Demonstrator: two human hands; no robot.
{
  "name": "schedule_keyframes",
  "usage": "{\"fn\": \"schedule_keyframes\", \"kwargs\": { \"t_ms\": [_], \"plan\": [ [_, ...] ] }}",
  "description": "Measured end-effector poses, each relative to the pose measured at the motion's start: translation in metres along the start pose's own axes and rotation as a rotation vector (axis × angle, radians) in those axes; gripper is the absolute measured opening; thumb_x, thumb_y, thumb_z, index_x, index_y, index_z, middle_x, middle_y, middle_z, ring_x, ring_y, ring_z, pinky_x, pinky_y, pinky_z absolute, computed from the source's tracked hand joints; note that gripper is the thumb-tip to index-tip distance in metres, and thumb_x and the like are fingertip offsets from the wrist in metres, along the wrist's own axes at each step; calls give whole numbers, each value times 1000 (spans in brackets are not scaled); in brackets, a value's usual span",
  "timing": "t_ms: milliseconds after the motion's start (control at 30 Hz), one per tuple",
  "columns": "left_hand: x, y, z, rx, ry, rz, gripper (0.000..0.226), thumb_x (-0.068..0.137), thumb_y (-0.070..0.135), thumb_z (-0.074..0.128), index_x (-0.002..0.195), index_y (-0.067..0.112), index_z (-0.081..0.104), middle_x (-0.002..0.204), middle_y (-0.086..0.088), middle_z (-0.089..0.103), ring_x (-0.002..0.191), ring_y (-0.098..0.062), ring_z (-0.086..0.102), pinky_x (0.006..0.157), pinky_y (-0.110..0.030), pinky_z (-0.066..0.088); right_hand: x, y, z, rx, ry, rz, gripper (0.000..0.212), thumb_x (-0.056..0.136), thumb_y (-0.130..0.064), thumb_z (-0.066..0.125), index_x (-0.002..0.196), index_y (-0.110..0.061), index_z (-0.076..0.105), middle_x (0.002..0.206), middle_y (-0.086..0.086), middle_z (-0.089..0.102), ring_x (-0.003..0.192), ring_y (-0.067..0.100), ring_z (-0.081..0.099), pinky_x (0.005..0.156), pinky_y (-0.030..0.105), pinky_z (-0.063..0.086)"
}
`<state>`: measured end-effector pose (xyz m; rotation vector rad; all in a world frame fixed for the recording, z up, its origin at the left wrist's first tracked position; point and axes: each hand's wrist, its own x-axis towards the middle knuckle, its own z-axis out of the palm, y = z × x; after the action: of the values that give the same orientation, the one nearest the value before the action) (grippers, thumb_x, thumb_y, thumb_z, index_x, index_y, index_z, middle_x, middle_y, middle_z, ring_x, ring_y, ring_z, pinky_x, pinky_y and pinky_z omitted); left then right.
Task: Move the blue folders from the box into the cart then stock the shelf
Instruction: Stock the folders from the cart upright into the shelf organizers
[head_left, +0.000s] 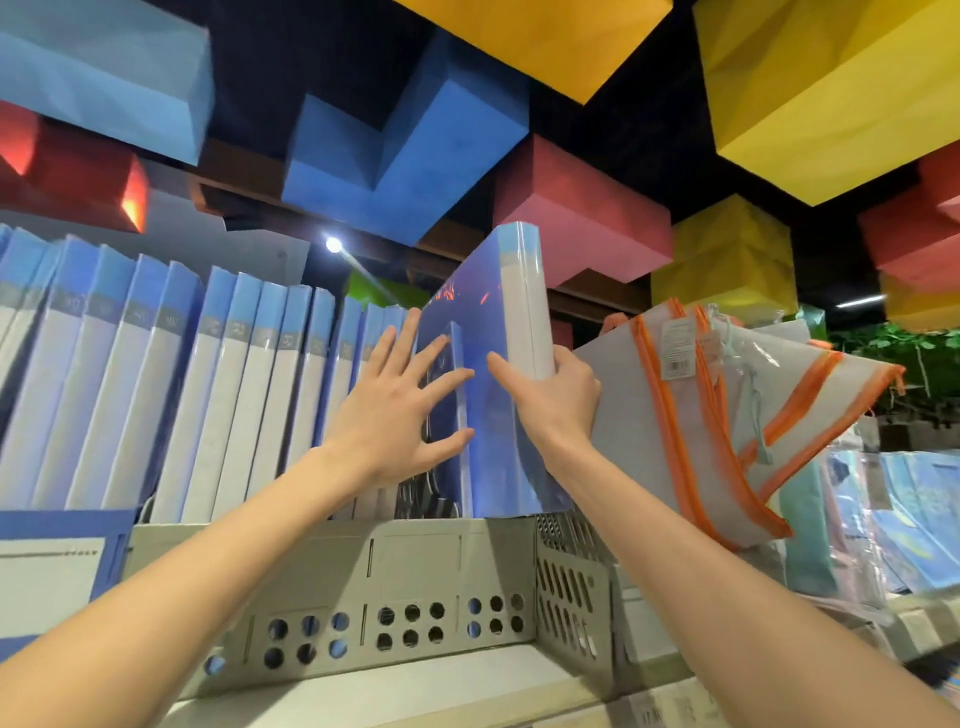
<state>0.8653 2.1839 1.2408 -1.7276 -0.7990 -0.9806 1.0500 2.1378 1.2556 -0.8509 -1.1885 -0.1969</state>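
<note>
Stocking now: right hand (553, 400) gripping blue folder (493, 374) by its spine, left hand (400, 410) flat, fingers spread (holding nothing); next, seating it upright in grey rack (363, 566).

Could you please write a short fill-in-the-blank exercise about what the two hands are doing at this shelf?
1. The right hand grips the spine of a ____ folder.
2. The left hand lies ____ against the folder's cover.
3. The zip pouches to the right have ____ edging.
4. The grey tray in front has round ____.

Answers: blue; flat; orange; holes
</note>
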Motion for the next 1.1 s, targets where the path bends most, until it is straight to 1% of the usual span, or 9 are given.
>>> {"fn": "schedule_keyframes", "kwargs": {
  "t_ms": [233, 367, 500, 567, 667, 767, 833, 967, 1100],
  "plan": [
    [5, 13, 2, -86, -7, -60, 74, 91, 77, 27, 153, 38, 38, 167, -4, 20, 154, -26, -18, 126, -50, -2, 8, 21, 16, 50, -90, 132, 42, 75, -63, 75, 89, -23, 70, 78, -7, 69, 76, 9, 66, 62, 26, 52],
    [10, 34, -2, -183, -72, -175, 97, 79, 94, 15, 156, 36, 30, 169, -3, 9, 153, -21, -23, 125, -49, -10, 8, 19, 11, 90, -226, 152, 53, 84, -66, 63, 72, -15, 65, 64, -2, 63, 62, 13, 59, 60, 28, 47],
    [10, 47, 0, -210, -104, -246, 125, 66, 104, 23, 161, 24, 17, 169, -6, -3, 153, -20, -24, 124, -48, -13, 8, 23, -1, 177, -426, 351, 55, 94, -66, 45, 99, -17, 71, 92, 4, 76, 83, 21, 73, 81, 39, 60],
    [10, 48, 2, -238, -114, -256, 130, 63, 105, 29, 162, 22, 11, 169, -5, -9, 151, -18, -26, 123, -47, -16, 7, 28, -9, 220, -501, 379, 47, 96, -62, 46, 105, -22, 69, 94, 0, 77, 82, 19, 75, 75, 35, 61],
    [11, 46, 3, -280, -110, -249, 128, 63, 104, 32, 162, 25, 10, 169, -1, -10, 151, -16, -28, 122, -44, -20, 6, 36, -20, 262, -551, 321, 35, 97, -56, 51, 104, -27, 70, 89, -6, 77, 78, 11, 74, 68, 27, 58],
    [9, 41, 8, -264, -100, -222, 124, 64, 102, 35, 161, 29, 9, 169, 1, -10, 151, -15, -27, 121, -42, -22, 5, 40, -26, 261, -579, 294, 26, 99, -49, 52, 104, -32, 70, 88, -12, 76, 87, 10, 73, 83, 33, 58],
    [7, 35, 14, -209, -78, -171, 121, 66, 101, 37, 161, 31, 9, 169, 0, -7, 152, -16, -26, 123, -45, -18, 3, 41, -29, 260, -615, 299, 25, 99, -48, 52, 105, -31, 69, 97, -9, 76, 96, 15, 72, 91, 37, 56],
    [6, 31, 20, -185, -57, -138, 118, 67, 99, 41, 161, 33, 11, 169, -1, -5, 152, -19, -25, 124, -49, -12, 3, 38, -34, 261, -638, 280, 25, 97, -47, 55, 111, -30, 67, 101, -8, 74, 94, 11, 71, 84, 28, 58],
    [5, 28, 21, -136, -56, -102, 109, 71, 100, 30, 160, 41, 4, 168, -4, -10, 152, -23, -25, 125, -54, -5, 7, 36, -40, 246, -701, 302, 32, 94, -47, 60, 121, -29, 64, 108, -8, 74, 99, 12, 72, 86, 32, 59]
  ]
}}
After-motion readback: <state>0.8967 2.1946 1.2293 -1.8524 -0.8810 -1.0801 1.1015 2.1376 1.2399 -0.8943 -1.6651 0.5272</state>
